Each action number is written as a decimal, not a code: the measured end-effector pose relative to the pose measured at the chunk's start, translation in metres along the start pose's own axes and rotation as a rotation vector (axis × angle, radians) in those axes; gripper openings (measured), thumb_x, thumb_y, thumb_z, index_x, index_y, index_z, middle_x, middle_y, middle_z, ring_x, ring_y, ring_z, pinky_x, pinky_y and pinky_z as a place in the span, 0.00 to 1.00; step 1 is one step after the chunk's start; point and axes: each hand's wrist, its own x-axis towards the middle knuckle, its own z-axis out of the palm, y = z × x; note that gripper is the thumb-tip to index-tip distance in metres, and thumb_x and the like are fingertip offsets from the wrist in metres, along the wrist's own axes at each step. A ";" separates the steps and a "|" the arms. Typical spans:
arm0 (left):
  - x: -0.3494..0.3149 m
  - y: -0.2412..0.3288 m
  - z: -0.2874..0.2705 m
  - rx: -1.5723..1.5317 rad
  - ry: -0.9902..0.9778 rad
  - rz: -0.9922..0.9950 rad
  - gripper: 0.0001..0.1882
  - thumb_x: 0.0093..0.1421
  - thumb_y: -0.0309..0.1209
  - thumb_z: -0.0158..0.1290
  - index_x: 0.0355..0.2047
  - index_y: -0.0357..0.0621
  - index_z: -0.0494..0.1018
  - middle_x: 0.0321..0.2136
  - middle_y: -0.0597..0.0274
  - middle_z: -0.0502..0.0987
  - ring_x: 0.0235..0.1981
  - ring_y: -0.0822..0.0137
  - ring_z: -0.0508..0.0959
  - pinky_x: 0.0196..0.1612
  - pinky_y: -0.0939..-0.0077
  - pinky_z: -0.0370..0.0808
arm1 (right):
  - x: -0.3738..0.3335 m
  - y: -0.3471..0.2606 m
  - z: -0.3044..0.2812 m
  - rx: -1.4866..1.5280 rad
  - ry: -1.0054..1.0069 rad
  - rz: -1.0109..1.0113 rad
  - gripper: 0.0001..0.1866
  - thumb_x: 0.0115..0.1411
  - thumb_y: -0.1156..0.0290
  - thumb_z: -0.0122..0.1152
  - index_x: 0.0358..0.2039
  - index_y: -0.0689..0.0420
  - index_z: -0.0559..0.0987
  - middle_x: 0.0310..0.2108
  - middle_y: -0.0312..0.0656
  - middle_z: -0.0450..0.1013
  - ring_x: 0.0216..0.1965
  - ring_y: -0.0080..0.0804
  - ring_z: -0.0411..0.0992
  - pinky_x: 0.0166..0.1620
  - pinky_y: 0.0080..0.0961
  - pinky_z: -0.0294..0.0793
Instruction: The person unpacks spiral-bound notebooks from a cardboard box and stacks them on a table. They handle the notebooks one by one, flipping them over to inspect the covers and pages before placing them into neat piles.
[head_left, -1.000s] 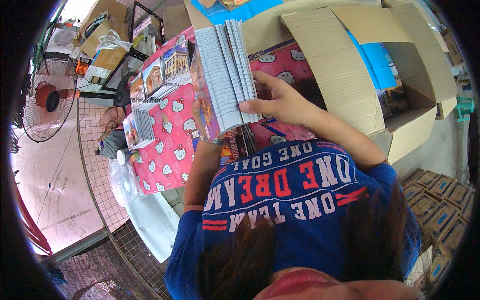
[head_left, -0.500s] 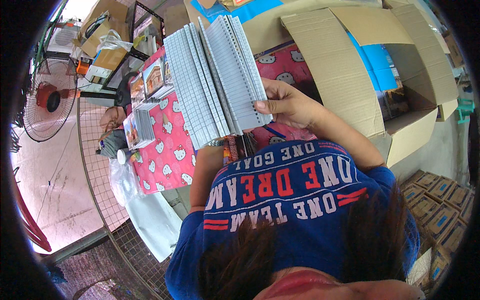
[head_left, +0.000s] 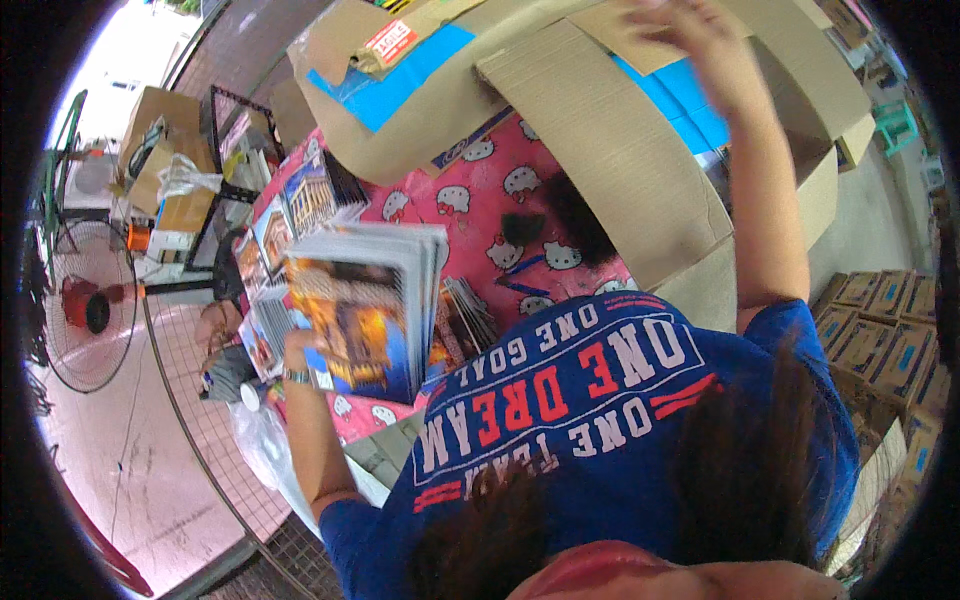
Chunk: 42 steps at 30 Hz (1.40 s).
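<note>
A bundle of spiral notebooks [head_left: 362,325] with a glowing building on the front cover leans over the left part of the table. My left hand [head_left: 303,352] is closed on its near left side, a wristwatch at the wrist. Up at the far right, my right hand [head_left: 690,35] is raised above the open cardboard box [head_left: 600,130]; it is blurred, its fingers look apart, and nothing shows in it. Other notebooks [head_left: 465,325] stand between the bundle and my shirt.
More notebook stacks [head_left: 310,200] lie at the table's far left. The table has a pink patterned cover [head_left: 455,203]. A flattened carton [head_left: 340,120] lies behind it. A fan [head_left: 95,310] stands left; small boxes [head_left: 880,330] are piled on the right.
The notebooks, fanned with pages showing before, are now lower and farther left with a cover facing up. My right hand has let go of them and risen over the box.
</note>
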 end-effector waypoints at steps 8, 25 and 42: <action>0.050 -0.005 0.065 0.793 -0.264 -0.266 0.45 0.40 0.33 0.58 0.60 0.33 0.57 0.53 0.48 0.68 0.56 0.58 0.66 0.58 0.70 0.61 | -0.014 0.273 -0.141 -1.027 0.206 0.475 0.34 0.52 0.46 0.57 0.52 0.58 0.71 0.47 0.55 0.72 0.49 0.53 0.70 0.53 0.42 0.68; 0.059 0.100 0.171 0.446 -0.345 0.431 0.28 0.62 0.38 0.50 0.60 0.39 0.59 0.56 0.53 0.66 0.58 0.62 0.66 0.59 0.66 0.63 | -0.032 -0.065 -0.060 -1.487 0.249 0.373 0.11 0.53 0.66 0.53 0.35 0.53 0.79 0.33 0.51 0.76 0.38 0.49 0.75 0.39 0.43 0.75; 0.053 0.097 0.143 -0.559 0.150 0.785 0.31 0.57 0.30 0.54 0.60 0.49 0.57 0.57 0.57 0.65 0.57 0.53 0.65 0.55 0.47 0.64 | 0.025 -0.087 0.144 -0.309 -0.498 -0.876 0.12 0.51 0.67 0.61 0.37 0.56 0.77 0.47 0.43 0.72 0.49 0.44 0.69 0.52 0.41 0.65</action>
